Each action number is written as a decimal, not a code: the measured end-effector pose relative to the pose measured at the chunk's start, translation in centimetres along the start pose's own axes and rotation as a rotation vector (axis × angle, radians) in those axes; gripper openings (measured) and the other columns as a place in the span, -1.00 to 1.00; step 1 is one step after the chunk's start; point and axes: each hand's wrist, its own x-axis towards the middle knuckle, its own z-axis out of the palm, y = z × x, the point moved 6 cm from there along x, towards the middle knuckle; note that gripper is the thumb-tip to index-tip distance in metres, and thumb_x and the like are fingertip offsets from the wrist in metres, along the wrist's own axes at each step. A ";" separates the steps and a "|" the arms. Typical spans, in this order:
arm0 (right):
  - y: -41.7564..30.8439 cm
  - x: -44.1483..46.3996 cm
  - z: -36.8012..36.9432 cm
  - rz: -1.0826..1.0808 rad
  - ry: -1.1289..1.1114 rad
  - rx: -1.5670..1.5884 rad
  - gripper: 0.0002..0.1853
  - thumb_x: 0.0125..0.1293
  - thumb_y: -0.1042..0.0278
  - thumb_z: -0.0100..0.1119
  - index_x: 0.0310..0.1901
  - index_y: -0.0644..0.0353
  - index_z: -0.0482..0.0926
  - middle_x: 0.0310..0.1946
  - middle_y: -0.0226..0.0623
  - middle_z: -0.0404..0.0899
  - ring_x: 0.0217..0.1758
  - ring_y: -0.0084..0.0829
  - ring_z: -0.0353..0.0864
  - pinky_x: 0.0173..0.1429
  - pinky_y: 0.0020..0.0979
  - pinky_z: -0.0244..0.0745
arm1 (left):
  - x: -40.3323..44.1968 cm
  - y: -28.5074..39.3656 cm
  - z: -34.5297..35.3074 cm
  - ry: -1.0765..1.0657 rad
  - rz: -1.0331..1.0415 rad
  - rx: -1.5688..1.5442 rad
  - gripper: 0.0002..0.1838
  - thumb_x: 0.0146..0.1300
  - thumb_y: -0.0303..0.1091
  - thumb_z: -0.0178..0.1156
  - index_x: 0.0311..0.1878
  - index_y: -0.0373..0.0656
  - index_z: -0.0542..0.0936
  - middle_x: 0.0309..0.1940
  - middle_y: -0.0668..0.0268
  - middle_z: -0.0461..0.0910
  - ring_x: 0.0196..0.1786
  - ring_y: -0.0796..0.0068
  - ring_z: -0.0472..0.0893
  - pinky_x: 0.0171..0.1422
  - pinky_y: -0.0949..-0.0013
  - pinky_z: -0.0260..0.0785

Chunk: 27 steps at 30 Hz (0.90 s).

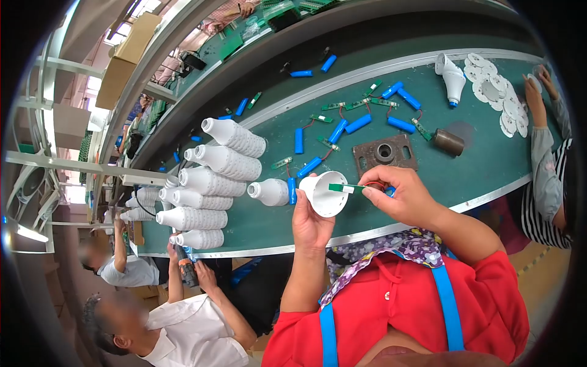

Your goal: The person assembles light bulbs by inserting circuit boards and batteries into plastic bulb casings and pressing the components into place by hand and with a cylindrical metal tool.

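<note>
My left hand (313, 229) grips a white lamp housing (331, 207), its wide open mouth turned toward my other hand. Between the fingertips of my right hand (400, 199) is a small green circuit board (343, 188), one end of it over the housing's mouth. Red wire shows by those fingers, and a bit of blue battery (389, 191) peeks out, mostly hidden by the hand. Just left of the housing lie another white housing (269, 192) and a blue battery (292, 191). Beyond my right hand sits a brown metal fixture (384, 153) with a round hole.
Stacked white housings (208, 180) fill the bench's left part. Blue batteries wired to boards (358, 124) lie scattered behind the fixture, near a metal cylinder (449, 142). White discs (498, 92) pile at right, beside a co-worker's hands (537, 92). Another person at left holds a power tool (186, 267).
</note>
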 end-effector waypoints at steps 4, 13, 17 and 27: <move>1.1 -0.2 0.4 0.190 -0.023 0.178 -0.89 0.18 0.44 0.16 -0.27 0.24 0.51 -0.41 -0.31 0.58 -0.28 -0.54 0.60 -0.22 -0.47 0.47 | -0.1 0.1 -0.3 0.055 0.016 0.070 -0.54 0.35 -0.06 -0.04 0.21 -0.10 0.32 0.14 0.26 0.42 0.24 0.25 0.38 0.31 0.04 0.21; -0.2 -1.0 -0.2 -0.442 0.222 -0.421 -0.83 -0.01 0.54 0.24 -0.33 0.16 0.52 -0.43 -0.29 0.50 -0.41 -0.28 0.56 -0.34 -0.39 0.49 | -0.4 -0.3 -0.3 0.009 -0.058 -0.161 -0.58 0.32 -0.16 0.01 0.21 -0.05 0.35 0.15 0.24 0.42 0.23 0.24 0.40 0.30 0.10 0.25; -1.1 -1.4 -0.1 -0.568 0.317 -0.518 -0.82 -0.06 0.55 0.25 -0.37 0.15 0.52 -0.43 -0.32 0.50 -0.42 -0.32 0.55 -0.36 -0.39 0.48 | -0.7 -0.6 -0.1 0.005 -0.111 -0.222 -0.60 0.21 -0.23 -0.02 0.11 -0.11 0.39 0.06 0.18 0.46 0.14 0.18 0.45 0.22 0.10 0.30; -1.0 -1.7 0.8 -0.655 0.268 -0.606 -0.79 -0.01 0.50 0.19 -0.26 0.17 0.55 -0.36 -0.34 0.48 -0.39 -0.41 0.53 -0.35 -0.47 0.47 | -1.0 -1.5 2.0 -0.019 -0.162 0.658 -0.77 0.31 -0.26 0.09 -0.09 -0.20 0.52 -0.46 0.39 0.53 -0.50 0.74 0.46 -0.47 0.63 0.27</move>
